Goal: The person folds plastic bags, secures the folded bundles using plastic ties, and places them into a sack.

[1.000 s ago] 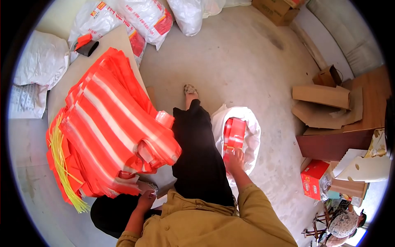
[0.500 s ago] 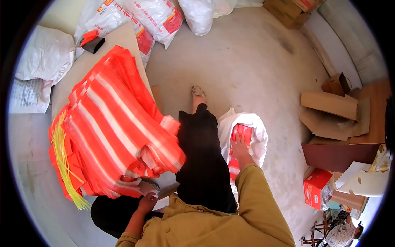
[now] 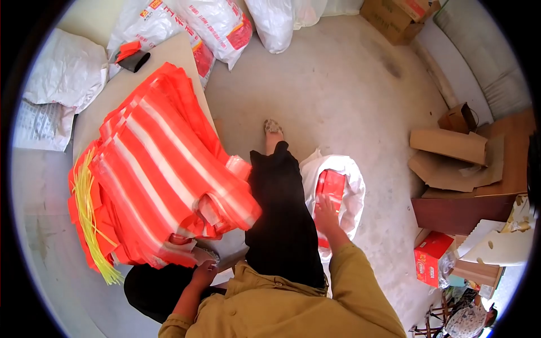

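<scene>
My right hand (image 3: 325, 215) reaches into a white sack (image 3: 355, 194) on the floor, its fingers stretched out flat against a red folded bundle (image 3: 331, 185) inside. My left hand (image 3: 204, 275) is low beside the lower edge of a large pile of red-and-white striped sheet material (image 3: 160, 163). Its fingers are curled in, close to a small grey patterned thing (image 3: 209, 254) that looks like a shoe; what they hold, if anything, I cannot make out. Yellow strips (image 3: 85, 217) lie over the pile's left side.
The pile rests on a board-like tabletop (image 3: 177, 53), with a black-and-red item (image 3: 133, 59) at its far end. Stuffed white bags (image 3: 217, 28) stand behind. Cardboard boxes (image 3: 451, 143) and a red box (image 3: 433, 259) are at the right. A person (image 3: 470, 321) is at lower right.
My right hand has drawn back slightly toward me along the red bundle, showing more of it. My left hand stays nearly in place. The whole view has shifted a little.
</scene>
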`<state>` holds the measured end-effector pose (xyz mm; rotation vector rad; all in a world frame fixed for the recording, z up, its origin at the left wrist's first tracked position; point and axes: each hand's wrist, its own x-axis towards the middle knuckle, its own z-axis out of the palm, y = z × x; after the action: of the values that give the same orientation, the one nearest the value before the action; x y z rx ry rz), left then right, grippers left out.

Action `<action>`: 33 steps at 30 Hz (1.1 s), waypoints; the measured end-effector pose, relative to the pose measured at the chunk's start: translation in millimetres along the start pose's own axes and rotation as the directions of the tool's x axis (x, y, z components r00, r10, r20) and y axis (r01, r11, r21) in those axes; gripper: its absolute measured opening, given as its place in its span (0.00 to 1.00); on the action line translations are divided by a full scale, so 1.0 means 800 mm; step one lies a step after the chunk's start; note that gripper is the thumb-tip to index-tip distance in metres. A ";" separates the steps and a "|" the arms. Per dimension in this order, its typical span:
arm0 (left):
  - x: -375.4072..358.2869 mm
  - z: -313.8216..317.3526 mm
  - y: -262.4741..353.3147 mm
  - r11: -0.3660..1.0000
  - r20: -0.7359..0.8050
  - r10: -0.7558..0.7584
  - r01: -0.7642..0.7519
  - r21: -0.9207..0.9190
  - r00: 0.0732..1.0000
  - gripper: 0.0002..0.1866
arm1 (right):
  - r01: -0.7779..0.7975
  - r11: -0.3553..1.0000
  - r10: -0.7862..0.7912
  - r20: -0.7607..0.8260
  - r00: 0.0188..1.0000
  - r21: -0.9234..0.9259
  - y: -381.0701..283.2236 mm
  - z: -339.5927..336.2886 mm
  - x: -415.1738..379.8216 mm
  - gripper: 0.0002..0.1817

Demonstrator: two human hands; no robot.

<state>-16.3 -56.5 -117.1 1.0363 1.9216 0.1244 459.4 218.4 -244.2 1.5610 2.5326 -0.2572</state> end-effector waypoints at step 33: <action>-0.103 -0.146 0.116 0.796 0.021 0.515 -0.468 -0.384 0.857 0.17 | 0.254 0.828 -0.091 -0.328 0.940 0.499 -0.203 -0.361 0.096 0.25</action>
<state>-29.9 -19.2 48.8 1.2284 1.3993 0.6781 267.5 278.4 30.5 1.6296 3.0252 -0.8966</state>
